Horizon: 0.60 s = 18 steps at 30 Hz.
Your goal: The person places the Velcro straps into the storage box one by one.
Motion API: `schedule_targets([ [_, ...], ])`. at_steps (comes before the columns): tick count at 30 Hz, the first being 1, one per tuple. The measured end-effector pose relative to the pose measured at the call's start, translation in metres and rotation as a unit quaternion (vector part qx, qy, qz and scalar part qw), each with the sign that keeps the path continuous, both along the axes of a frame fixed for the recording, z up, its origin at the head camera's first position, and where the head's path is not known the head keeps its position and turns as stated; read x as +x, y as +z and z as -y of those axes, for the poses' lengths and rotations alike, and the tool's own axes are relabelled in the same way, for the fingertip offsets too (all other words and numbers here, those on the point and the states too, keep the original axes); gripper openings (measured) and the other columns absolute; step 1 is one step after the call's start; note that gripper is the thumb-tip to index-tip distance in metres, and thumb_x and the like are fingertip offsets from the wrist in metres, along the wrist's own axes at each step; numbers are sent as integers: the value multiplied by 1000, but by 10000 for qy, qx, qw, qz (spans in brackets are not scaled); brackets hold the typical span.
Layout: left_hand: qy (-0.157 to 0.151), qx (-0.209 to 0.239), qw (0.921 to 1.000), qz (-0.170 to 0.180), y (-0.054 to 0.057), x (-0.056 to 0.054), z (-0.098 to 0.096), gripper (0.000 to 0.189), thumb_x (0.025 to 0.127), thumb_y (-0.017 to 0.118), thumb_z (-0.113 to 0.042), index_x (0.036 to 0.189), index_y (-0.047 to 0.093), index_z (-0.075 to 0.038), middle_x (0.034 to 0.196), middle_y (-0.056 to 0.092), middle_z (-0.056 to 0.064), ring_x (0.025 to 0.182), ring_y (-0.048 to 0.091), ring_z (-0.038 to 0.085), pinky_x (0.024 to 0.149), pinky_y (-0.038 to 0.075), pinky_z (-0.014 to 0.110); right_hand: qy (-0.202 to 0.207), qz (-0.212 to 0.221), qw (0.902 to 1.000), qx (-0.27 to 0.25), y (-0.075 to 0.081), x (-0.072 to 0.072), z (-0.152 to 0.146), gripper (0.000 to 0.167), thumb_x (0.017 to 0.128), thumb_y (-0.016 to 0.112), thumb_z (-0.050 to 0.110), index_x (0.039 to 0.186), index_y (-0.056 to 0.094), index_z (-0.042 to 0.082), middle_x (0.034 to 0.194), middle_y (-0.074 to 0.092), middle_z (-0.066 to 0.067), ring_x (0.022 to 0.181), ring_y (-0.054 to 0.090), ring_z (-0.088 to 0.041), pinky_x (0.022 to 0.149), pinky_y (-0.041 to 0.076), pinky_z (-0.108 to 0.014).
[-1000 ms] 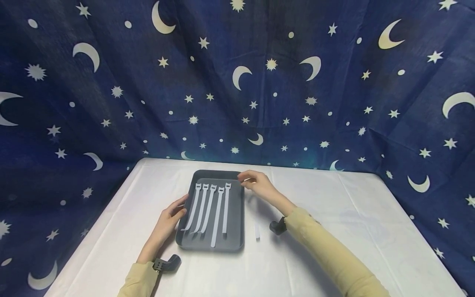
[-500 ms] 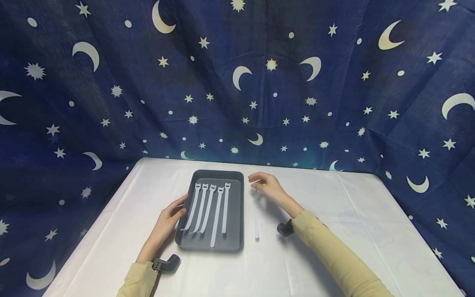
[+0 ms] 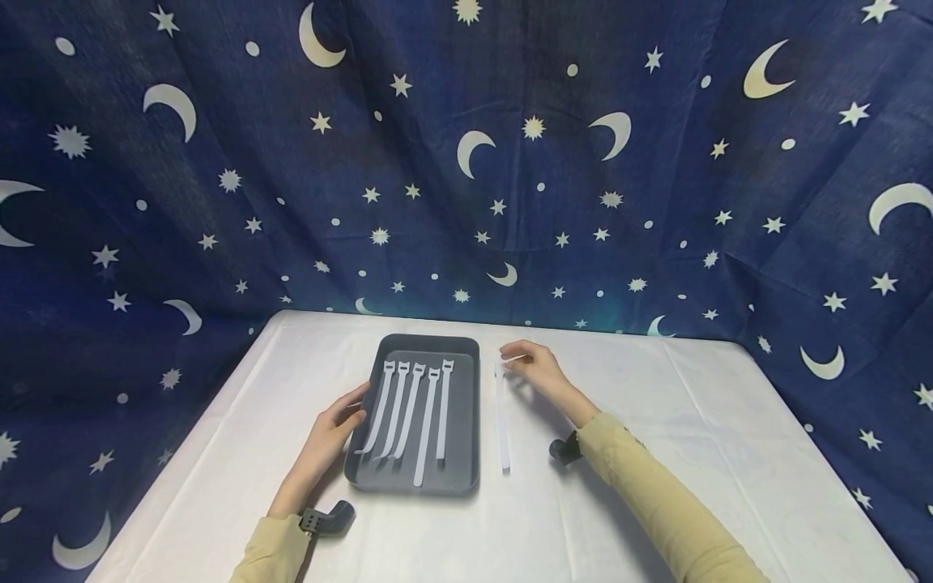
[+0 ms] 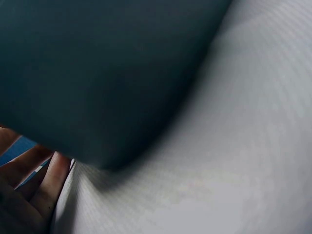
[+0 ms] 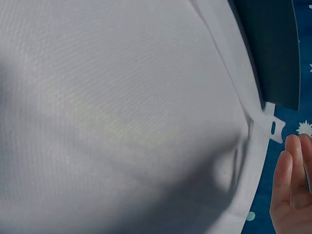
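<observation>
Several white strap-style cable ties with slotted heads lie lengthwise in a dark grey tray [image 3: 459, 421]; one of these cable ties [image 3: 443, 413] is at the right of the row. My left hand [image 3: 331, 429] rests against the tray's left side, thumb at the rim and fingers along the outer wall. To the right of the tray, a separate white cable tie [image 3: 502, 425] lies on the table, its slotted head [image 5: 274, 127] pointing away from me. My right hand [image 3: 535, 368] is beside that head, and in the right wrist view its extended fingers [image 5: 282, 180] show just past it.
A white cloth covers the table [image 3: 656, 429]. Behind and at both sides hangs a dark blue curtain [image 3: 437, 162] with moons and stars. Each wrist wears a black camera mount [image 3: 331, 518], the left one low over the cloth.
My right hand has moved from the tray's upper right rim rightward to the head of the separate cable tie. The left hand and tray stay nearly still.
</observation>
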State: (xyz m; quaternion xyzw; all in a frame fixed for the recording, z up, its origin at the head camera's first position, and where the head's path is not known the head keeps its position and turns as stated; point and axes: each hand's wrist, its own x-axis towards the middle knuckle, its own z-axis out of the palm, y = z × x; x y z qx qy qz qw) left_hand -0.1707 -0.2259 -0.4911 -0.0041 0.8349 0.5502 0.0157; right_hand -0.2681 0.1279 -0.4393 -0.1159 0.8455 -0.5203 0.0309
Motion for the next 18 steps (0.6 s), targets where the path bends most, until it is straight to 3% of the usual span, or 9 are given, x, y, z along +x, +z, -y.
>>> schedule_targets([
  [5, 19, 33, 10000, -47, -1, 0, 0, 48, 98, 51, -19, 145, 43, -21, 152, 41, 11, 137, 43, 38, 113, 34, 59, -94, 74, 9999, -32, -4, -1, -3, 29, 88, 57, -4, 117, 62, -4, 119, 64, -25, 103, 65, -37, 87, 57, -46],
  [12, 92, -158, 9998, -27, -3, 0, -1, 49, 97, 50, -20, 145, 41, -23, 151, 42, 11, 137, 43, 38, 111, 35, 60, -80, 228, 9997, 4, -13, -5, -6, 31, 88, 54, -5, 119, 60, -6, 118, 63, -28, 101, 65, -39, 81, 59, -42],
  [18, 122, -117, 9998, -57, -4, 0, -1, 49, 96, 51, -20, 145, 42, -24, 151, 43, 11, 137, 43, 38, 111, 35, 61, -123, 406, 9991, 96, -18, -6, -5, 32, 88, 55, -3, 120, 60, -4, 115, 64, -26, 98, 65, -33, 79, 59, -37],
])
